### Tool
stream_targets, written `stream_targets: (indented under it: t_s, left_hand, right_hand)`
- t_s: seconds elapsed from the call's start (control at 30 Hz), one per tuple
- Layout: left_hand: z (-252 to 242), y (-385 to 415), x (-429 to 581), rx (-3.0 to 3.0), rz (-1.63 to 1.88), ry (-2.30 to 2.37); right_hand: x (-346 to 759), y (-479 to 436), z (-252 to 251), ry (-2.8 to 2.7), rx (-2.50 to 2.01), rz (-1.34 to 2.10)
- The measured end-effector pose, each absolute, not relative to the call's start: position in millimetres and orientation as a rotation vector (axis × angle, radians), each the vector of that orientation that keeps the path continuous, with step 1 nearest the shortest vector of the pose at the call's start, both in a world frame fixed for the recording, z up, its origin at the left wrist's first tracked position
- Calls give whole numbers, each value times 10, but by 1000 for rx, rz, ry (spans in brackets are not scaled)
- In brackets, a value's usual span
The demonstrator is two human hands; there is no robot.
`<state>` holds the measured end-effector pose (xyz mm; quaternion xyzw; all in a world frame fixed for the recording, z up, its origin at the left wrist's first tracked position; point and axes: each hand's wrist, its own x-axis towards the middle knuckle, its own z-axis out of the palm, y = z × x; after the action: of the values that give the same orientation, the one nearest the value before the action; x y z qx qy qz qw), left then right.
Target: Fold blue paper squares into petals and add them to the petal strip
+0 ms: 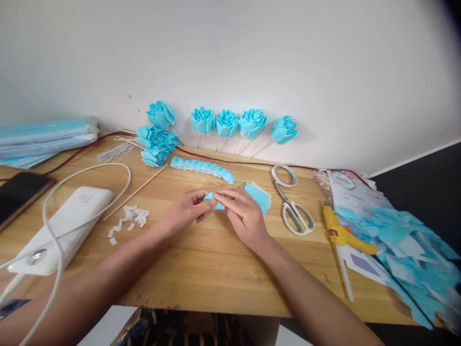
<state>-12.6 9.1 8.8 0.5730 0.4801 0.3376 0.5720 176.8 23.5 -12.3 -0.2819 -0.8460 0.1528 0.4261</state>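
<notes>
A small folded blue piece (pixel 218 205) is pinched between both hands above the middle of the wooden table. My left hand (pixel 194 206) grips its left side with thumb and fingers. On its right side, my right hand (pixel 243 211) presses with closed fingers. Just behind my right hand lies a stack of blue squares (pixel 258 196), partly hidden by it. A row of folded blue petals (pixel 202 168) lies behind my hands. Small white pieces (pixel 129 218) are scattered to the left of my left hand, near a thin wooden stick (pixel 135 193).
Blue flowers (pixel 226 124) on sticks lean on the wall. Scissors (pixel 297 216) and a tape roll (pixel 284 176) lie right, then a yellow glue gun (pixel 344 235) and blue scraps (pixel 414 250). A white power bank (pixel 68 226), cable and phone (pixel 21 194) lie left.
</notes>
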Motion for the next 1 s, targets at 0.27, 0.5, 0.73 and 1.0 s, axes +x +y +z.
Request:
stream_targets:
  t_s: [0.27,0.5,0.73,1.0]
  left_hand:
    - [55,85,-135,1329,792,1115]
    - [70,84,-110,1344,841,1146]
    - [61,99,-66,1410,911,1174]
    - [110,81,-86,1430,834,1196]
  right_hand:
    - [1762,212,-116,-2020,-791,542]
    - [1767,189,-66,-1764,-1002,1066]
    - [1728,183,-40,-1679,-1005,1264]
    - [1715,197,-78,-1696,-1030,1201]
